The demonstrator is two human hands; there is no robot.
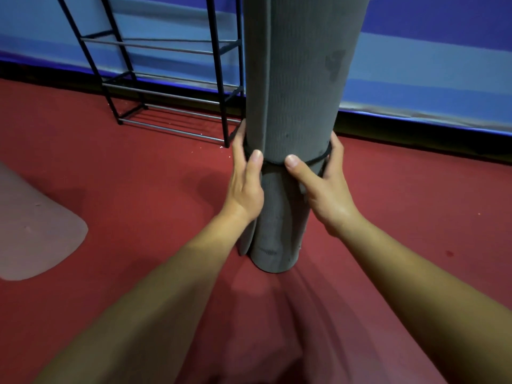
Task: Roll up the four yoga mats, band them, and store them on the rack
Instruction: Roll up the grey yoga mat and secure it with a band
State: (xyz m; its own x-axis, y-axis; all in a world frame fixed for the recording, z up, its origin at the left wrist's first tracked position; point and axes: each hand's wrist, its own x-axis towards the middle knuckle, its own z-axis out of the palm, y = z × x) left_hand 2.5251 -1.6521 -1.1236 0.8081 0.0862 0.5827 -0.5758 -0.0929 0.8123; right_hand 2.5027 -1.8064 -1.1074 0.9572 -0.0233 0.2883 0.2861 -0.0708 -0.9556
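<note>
On a red floor (138, 189), at near centre, two bare forearms reach forward to a rolled grey yoga mat (299, 79) standing upright on its end. The left hand (245, 184) curls round the roll's left side, its fingers wrapped out of sight behind and its thumb laid up the near face with the tip on a thin black band (273, 162). The right hand (324, 184) mirrors it on the right side, thumb tip on the same band, fingers curled round the far side, where the band appears to pass over them. The band circles the roll low down, above the end resting on the floor. The mat's loose outer edge runs up the near face, left of centre. At near left a pale pink mat (36, 231) lies flat, well apart. Farther back on the left stands a black metal rack (219, 79) with bar shelves. Behind it all runs a blue wall (429, 73).
</note>
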